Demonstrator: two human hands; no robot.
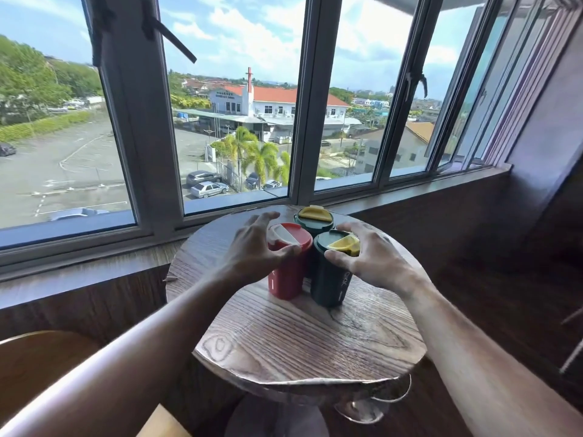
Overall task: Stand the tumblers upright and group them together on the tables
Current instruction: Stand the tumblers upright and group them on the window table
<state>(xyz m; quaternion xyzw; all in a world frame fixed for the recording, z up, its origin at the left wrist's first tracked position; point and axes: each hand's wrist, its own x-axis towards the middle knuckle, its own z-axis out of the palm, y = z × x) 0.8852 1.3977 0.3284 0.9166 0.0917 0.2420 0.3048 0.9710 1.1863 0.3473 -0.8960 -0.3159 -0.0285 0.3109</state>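
Observation:
Three tumblers stand upright and bunched together on a small round wooden table [303, 339]. A red tumbler [285, 279] with a white lid flap is front left. A dark green tumbler [329, 285] with a yellow flap is front right. A second dark green tumbler [314, 217] with a yellow flap stands behind them. My left hand [252, 247] curls around the red tumbler's left side, thumb at its rim. My right hand [372, 257] curls around the front green tumbler's right side, thumb at its rim. Whether either hand grips firmly is unclear.
The table stands against a wood-panelled wall under a wide window sill [410, 190]. A rounded wooden chair back [41, 367] is at lower left. The table's veneer edge is peeling at the front [388, 392]. Dark wood floor lies to the right.

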